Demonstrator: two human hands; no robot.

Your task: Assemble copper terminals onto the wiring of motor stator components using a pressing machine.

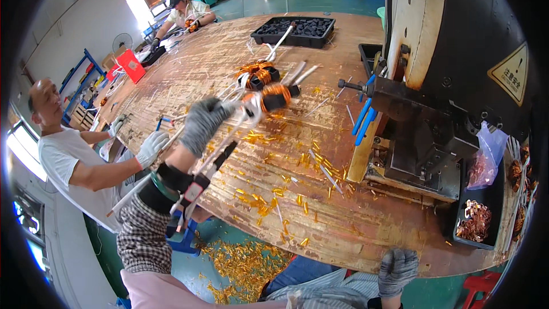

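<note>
My left hand (207, 124), in a grey glove, reaches out over the wooden table and is closed on the white leads of a copper-wound ring coil (275, 98). The coil hangs beyond my fingers, blurred by motion. Just behind it lies a second ring coil (257, 74) with copper windings, black parts and white leads. At the table's near right edge rests my right hand (397, 272), also gloved in grey, its fingers curled in; the palm side is hidden. A dark strap and a green band circle my left wrist.
A black press-like machine (429, 120) stands at the right, beside a black bin (496, 217) of copper pieces. Small yellow tubes (260, 203) litter the table and floor. Farther back is a tray (294, 39) of black parts. One co-worker (86, 154) stands left; another (186, 11) sits far off.
</note>
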